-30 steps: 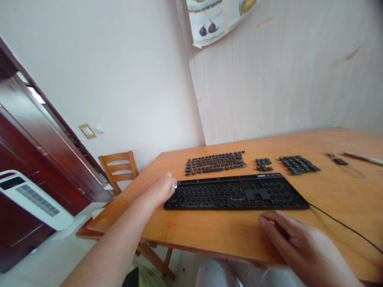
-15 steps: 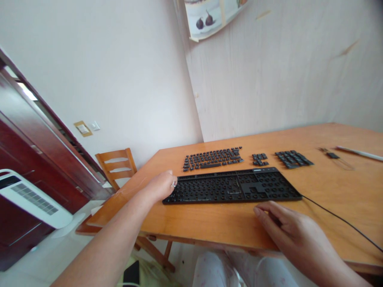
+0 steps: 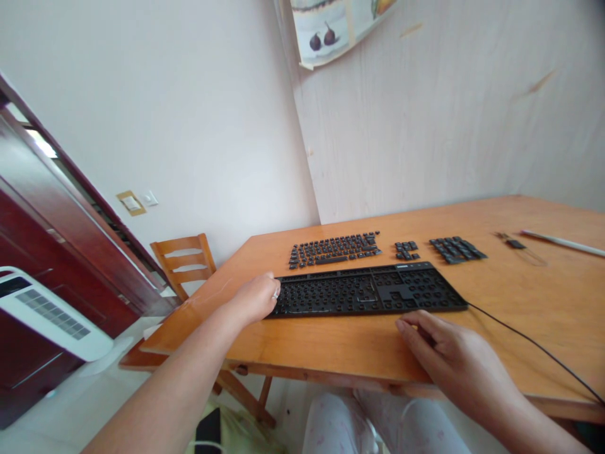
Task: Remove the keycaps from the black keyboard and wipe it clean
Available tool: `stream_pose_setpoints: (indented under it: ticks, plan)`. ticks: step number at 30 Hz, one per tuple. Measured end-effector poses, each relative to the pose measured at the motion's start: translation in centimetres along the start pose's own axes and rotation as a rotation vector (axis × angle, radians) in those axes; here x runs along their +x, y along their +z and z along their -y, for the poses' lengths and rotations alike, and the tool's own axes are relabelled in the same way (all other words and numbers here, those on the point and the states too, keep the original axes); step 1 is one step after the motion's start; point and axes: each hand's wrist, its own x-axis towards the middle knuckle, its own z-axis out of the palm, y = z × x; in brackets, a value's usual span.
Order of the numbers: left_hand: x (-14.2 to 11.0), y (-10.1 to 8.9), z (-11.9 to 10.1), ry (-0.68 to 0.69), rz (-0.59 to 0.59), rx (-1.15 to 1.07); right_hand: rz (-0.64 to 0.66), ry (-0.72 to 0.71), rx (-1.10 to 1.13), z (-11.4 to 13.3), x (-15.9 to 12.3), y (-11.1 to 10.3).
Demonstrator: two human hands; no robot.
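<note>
A black keyboard base, its keycaps off over most of it, lies lengthwise on the wooden table. At its left end is my left hand, fingers curled closed and a ring on one finger. The hand covers the keyboard's left corner, and its fingertips are hidden, so what they hold cannot be made out. My right hand lies on the table just in front of the keyboard's right part. Its fingers are loosely curled in, thumb close against the index finger, with nothing visible in them.
Behind the keyboard lie loose black keycaps in groups: a large block, a small cluster and a number-pad set. A dark tool with a wire loop and a pen-like stick are at right. A cable runs rightward.
The view has shifted slightly. My left hand now covers more of the keyboard's left front corner. The right hand has stayed curled near the front edge.
</note>
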Motion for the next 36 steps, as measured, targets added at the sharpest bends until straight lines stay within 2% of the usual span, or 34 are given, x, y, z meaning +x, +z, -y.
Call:
stream_pose_setpoints:
  ticks: [11, 27, 36]
  plan:
    - [-1.4, 1.6, 0.9, 0.087, -0.041, -0.051, 0.011, 0.032, -0.05, 0.1, 0.1, 0.1]
    - [-2.9, 1.2, -0.4, 0.138, -0.088, 0.06, -0.037, 0.005, -0.041, 0.5, 0.1, 0.1]
    - [-3.6, 0.7, -1.3, 0.141, -0.081, -0.071, -0.029, 0.029, -0.072, 0.9, 0.2, -0.1]
